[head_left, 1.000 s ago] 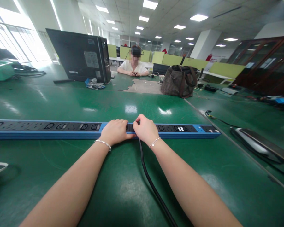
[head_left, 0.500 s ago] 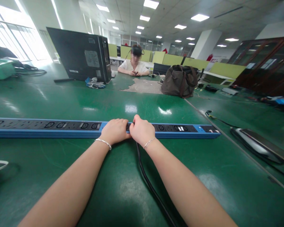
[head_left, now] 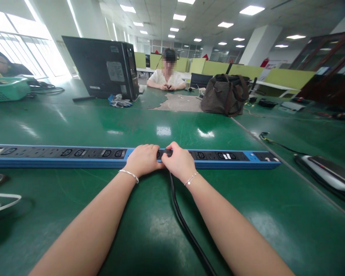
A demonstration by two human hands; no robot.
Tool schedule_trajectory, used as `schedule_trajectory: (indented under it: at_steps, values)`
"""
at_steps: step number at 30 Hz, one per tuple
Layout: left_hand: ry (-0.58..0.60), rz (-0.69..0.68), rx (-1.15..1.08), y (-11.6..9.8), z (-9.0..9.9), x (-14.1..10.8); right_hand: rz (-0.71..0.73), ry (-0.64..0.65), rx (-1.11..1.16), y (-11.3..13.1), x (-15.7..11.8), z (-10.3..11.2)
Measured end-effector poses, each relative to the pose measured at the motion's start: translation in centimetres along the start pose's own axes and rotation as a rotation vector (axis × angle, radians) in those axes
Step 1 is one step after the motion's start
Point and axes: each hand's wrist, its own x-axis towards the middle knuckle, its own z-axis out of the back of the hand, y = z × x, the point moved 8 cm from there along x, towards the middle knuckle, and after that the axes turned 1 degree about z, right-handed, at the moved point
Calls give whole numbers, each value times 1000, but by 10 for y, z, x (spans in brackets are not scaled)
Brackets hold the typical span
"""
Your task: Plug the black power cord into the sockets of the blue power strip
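Note:
A long blue power strip (head_left: 74,163) with black sockets lies across the green table (head_left: 126,214). My left hand (head_left: 143,159) is wrapped over the strip near its middle, fingers on the far edge and thumb along the near side. Right beside it, my right hand (head_left: 179,161) pinches a black plug (head_left: 168,152) at the sockets. Whether the plug sits fully in a socket cannot be seen. From under my right hand a black cable (head_left: 181,220) runs toward the table's near edge. Both wrists wear thin bracelets.
A black computer case (head_left: 103,69) stands at the back left beside gloves (head_left: 120,101). A brown bag (head_left: 225,95) is at the back right; a person (head_left: 167,76) sits behind. A green basket (head_left: 7,91) is at left, a black and silver device (head_left: 330,172) at right.
The view has shifted slightly, so most things appear farther right. The fingers of my right hand have turned a little, and the black plug between them now shows.

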Motion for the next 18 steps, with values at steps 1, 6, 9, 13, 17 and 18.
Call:
schedule_trajectory:
  at_steps: [1,6,9,13,17,18]
  values:
    - [1,-2,1,0,0,0,0,-3,21,-1,0,0]
    - [-7,-5,7,-1,2,0,-23,-45,104,-5,0,0]
    - [11,13,21,0,1,0,-17,-66,127,-4,0,0]
    - [18,17,22,0,1,0,-19,-76,141,-3,-1,1]
    - [-8,1,20,0,1,0,-8,-107,167,-3,-3,2]
    - [-16,-4,22,0,1,0,-7,-118,173,-4,-4,2]
